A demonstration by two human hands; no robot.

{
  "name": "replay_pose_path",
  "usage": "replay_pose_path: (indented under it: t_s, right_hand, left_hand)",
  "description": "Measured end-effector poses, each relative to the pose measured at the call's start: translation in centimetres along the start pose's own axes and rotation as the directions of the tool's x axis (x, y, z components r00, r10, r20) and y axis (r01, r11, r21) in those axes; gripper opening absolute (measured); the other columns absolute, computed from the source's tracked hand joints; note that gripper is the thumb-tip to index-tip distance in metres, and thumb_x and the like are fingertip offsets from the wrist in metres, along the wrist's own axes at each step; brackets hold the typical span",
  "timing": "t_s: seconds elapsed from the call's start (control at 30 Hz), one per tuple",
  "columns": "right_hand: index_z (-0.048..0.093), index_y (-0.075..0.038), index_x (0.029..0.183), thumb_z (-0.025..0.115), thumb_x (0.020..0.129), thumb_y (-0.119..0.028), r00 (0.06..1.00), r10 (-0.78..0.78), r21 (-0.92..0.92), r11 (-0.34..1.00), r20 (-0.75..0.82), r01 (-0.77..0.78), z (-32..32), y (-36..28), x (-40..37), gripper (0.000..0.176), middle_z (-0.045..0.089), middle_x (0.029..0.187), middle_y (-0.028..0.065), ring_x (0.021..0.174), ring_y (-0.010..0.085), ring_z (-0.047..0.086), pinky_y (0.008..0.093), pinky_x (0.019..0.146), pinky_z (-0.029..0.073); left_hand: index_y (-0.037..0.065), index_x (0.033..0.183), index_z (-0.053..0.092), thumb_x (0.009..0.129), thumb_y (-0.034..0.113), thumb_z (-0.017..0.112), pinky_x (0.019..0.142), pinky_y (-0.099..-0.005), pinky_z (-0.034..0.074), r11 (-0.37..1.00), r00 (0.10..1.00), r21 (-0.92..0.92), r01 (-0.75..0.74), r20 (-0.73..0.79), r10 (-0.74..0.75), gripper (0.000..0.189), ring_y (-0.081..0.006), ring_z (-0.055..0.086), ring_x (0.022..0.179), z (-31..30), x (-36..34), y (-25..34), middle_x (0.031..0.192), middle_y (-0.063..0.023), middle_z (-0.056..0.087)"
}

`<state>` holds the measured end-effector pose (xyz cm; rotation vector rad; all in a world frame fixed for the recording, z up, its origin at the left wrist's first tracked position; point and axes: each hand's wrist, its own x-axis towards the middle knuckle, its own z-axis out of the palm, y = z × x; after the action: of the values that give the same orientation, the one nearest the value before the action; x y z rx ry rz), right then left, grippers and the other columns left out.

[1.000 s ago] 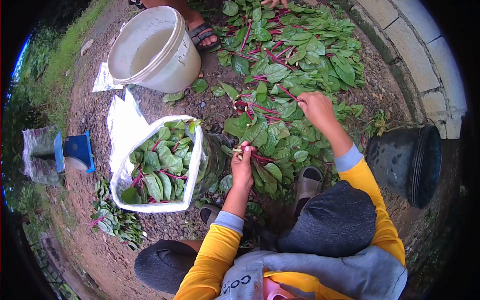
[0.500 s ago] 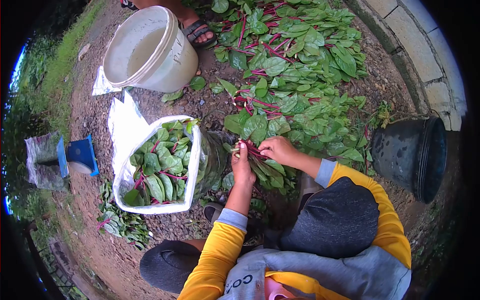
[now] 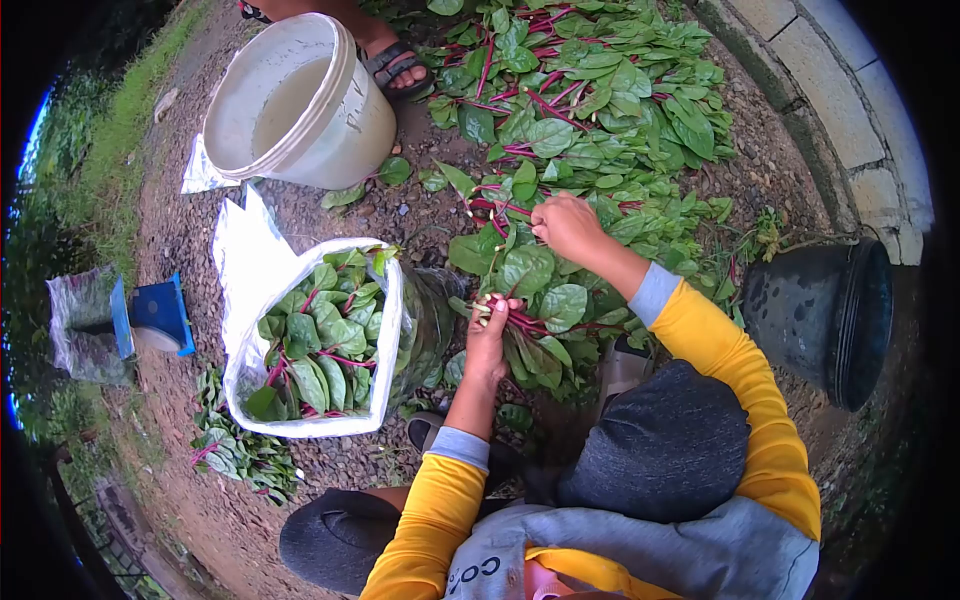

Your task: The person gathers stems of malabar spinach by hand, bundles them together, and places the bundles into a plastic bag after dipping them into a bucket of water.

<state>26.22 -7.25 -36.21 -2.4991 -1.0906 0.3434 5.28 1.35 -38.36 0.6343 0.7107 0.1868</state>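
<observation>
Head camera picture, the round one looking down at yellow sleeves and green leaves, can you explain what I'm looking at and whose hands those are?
No machine here: a person wears a camera on the head, so you look down at their own two bare hands. The left hand grips a bunch of red-stemmed leaves. The right hand touches the big leaf pile on the ground; whether its fingers hold anything is unclear. A plastic bag stuffed with the same leaves stands on the left, a white bucket beyond it, a black bucket on the right. The sandalled foot at the top is someone else's.
</observation>
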Motion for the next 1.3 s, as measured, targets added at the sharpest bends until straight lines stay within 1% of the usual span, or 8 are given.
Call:
replay_pose_path:
  t_s: [0.17, 0.27, 0.53, 0.63, 0.77, 1.0, 1.13, 1.3]
  right_hand:
    - [0.069, -0.010, 0.083, 0.072, 0.069, -0.018, 0.981, 0.041, -0.208, 0.978, 0.191, 0.000, 1.1, 1.6, 0.3, 0.017, 0.064, 0.084, 0.0067, 0.092, 0.0285, 0.055, 0.0435, 0.080, 0.044]
    - [0.069, -0.010, 0.084, 0.071, 0.070, -0.019, 0.995, 0.039, -0.089, 0.996, 0.097, -0.030, -0.4, 1.8, 0.1, 0.016, 0.066, 0.083, 0.0074, 0.088, 0.0277, 0.058, 0.0424, 0.081, 0.045]
    - [0.070, -0.014, 0.088, 0.068, 0.076, -0.025, 0.976, 0.158, 0.311, 0.929, 0.153, -0.199, -5.6, 4.8, 0.7, 0.017, 0.068, 0.079, 0.0078, 0.074, 0.0253, 0.064, 0.0388, 0.070, 0.047]
    - [0.070, -0.013, 0.091, 0.069, 0.076, -0.025, 0.985, 0.096, -0.171, 0.983, 0.142, -0.072, -7.5, 3.6, -0.2, 0.019, 0.068, 0.079, 0.0081, 0.073, 0.0250, 0.064, 0.0374, 0.068, 0.047]
    - [0.070, -0.012, 0.090, 0.069, 0.075, -0.025, 0.959, 0.043, 0.183, 0.978, 0.280, -0.097, -7.6, 3.2, -0.5, 0.020, 0.068, 0.079, 0.0090, 0.073, 0.0251, 0.064, 0.0360, 0.068, 0.048]
    - [0.069, -0.008, 0.085, 0.073, 0.071, -0.024, 0.978, 0.176, 0.313, 0.928, 0.115, -0.204, -5.9, 0.0, -2.8, 0.021, 0.068, 0.075, 0.0097, 0.066, 0.0228, 0.065, 0.0338, 0.062, 0.049]
    - [0.069, -0.008, 0.077, 0.075, 0.068, -0.023, 0.999, 0.045, 0.334, 0.942, 0.006, -0.044, -2.1, -3.0, -4.9, 0.019, 0.067, 0.071, 0.0086, 0.065, 0.0226, 0.064, 0.0357, 0.062, 0.049]
    - [0.069, -0.007, 0.082, 0.073, 0.070, -0.021, 0.986, -0.005, 0.451, 0.889, 0.165, -0.071, 0.2, -5.2, -6.7, 0.019, 0.068, 0.075, 0.0114, 0.068, 0.0244, 0.066, 0.0354, 0.064, 0.051]
  left_hand:
    - [0.009, 0.099, 0.054, 0.086, 0.017, 0.064, 0.079, -0.0301, 0.046, 0.988, 1.000, 0.157, 0.011, 0.008, -0.012, 0.018, -0.0143, 0.059, 0.083, 0.0, 0.1, -0.6, 0.087, -0.0043, 0.063]
    - [0.008, 0.098, 0.056, 0.087, 0.015, 0.063, 0.076, -0.0287, 0.047, 0.996, 0.998, 0.087, -0.014, -0.063, 0.019, 0.015, -0.0135, 0.059, 0.080, -0.5, 0.6, -1.3, 0.086, -0.0039, 0.063]
    - [0.008, 0.097, 0.056, 0.086, 0.014, 0.063, 0.075, -0.0281, 0.047, 0.997, 0.993, 0.035, -0.068, -0.094, 0.071, 0.014, -0.0126, 0.058, 0.080, 0.0, 0.7, -1.5, 0.086, -0.0037, 0.062]
    - [0.008, 0.097, 0.056, 0.086, 0.014, 0.063, 0.075, -0.0277, 0.046, 0.997, 0.992, 0.035, -0.075, -0.103, 0.078, 0.014, -0.0126, 0.058, 0.080, 0.3, 0.7, -1.5, 0.086, -0.0039, 0.062]
    - [0.007, 0.097, 0.056, 0.087, 0.014, 0.062, 0.076, -0.0275, 0.046, 0.996, 0.988, 0.056, -0.073, -0.131, 0.080, 0.014, -0.0128, 0.058, 0.080, 0.5, 0.5, -1.5, 0.086, -0.0036, 0.062]
    - [0.008, 0.099, 0.055, 0.088, 0.012, 0.061, 0.077, -0.0272, 0.047, 0.992, 0.974, 0.014, -0.123, -0.190, 0.123, 0.013, -0.0125, 0.058, 0.081, 1.3, 0.5, -1.3, 0.088, -0.0031, 0.061]
    - [0.009, 0.099, 0.054, 0.088, 0.013, 0.060, 0.076, -0.0271, 0.048, 0.991, 0.964, -0.037, -0.132, -0.238, 0.120, 0.013, -0.0123, 0.058, 0.081, 1.7, 0.6, -1.3, 0.088, -0.0026, 0.061]
    - [0.008, 0.101, 0.053, 0.088, 0.015, 0.061, 0.073, -0.0302, 0.050, 0.985, 0.961, -0.108, -0.137, -0.256, 0.106, 0.016, -0.0145, 0.058, 0.082, 1.8, 0.6, -1.2, 0.091, -0.0033, 0.061]
